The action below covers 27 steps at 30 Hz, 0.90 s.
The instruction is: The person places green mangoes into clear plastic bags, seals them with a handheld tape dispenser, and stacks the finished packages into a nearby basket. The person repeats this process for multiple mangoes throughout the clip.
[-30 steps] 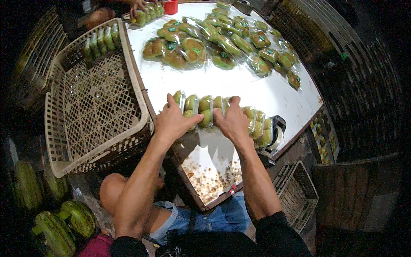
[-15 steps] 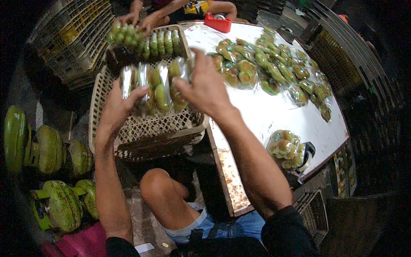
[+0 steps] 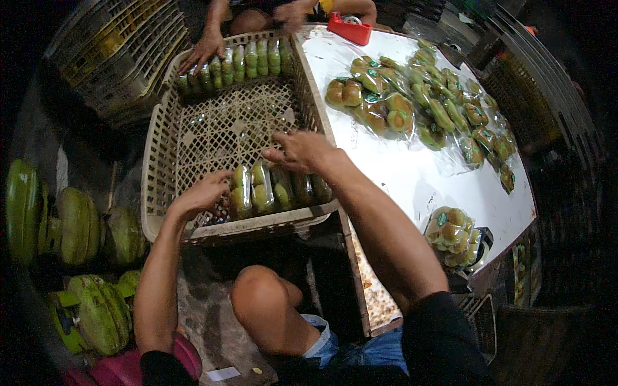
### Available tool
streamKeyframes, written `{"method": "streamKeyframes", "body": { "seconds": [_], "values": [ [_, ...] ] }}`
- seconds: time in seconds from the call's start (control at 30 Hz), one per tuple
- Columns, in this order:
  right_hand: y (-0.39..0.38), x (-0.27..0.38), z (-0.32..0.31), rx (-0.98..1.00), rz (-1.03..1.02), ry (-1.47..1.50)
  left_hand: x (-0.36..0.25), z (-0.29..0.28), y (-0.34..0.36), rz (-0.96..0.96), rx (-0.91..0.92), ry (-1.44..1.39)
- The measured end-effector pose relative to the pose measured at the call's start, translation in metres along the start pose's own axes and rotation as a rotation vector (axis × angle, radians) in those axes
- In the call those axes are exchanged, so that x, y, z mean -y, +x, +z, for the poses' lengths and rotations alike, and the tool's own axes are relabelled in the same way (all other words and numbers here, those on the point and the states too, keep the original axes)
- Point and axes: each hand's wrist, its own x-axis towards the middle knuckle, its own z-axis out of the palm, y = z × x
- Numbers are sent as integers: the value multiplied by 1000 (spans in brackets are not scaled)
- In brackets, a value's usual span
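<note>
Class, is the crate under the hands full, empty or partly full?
Partly full: packs stand at both ends of the crate, and its lattice floor shows between.

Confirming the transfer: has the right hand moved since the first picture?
Yes. Judged against the white table, the right hand has moved left, from over it to over the crate.

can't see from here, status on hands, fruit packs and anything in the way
Left hand, right hand open, close to near fruit packs. Packs in basket, near side. Nothing visibly blocking; another person's hand at far row.
</note>
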Motion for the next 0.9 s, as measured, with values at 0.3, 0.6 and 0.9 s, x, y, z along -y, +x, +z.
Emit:
{"method": "streamKeyframes", "body": {
  "seconds": [0.3,0.6,0.9],
  "values": [
    [-53,-28,1,-649,-224,-80,-26,1,15,-54,68,222],
    [-213,-297,-24,-881,744,736,-187,133,-30,582,-220,307],
    [-210,-244,-91,-857,621,443,-215,275,20,834,-298,497]
  ]
}}
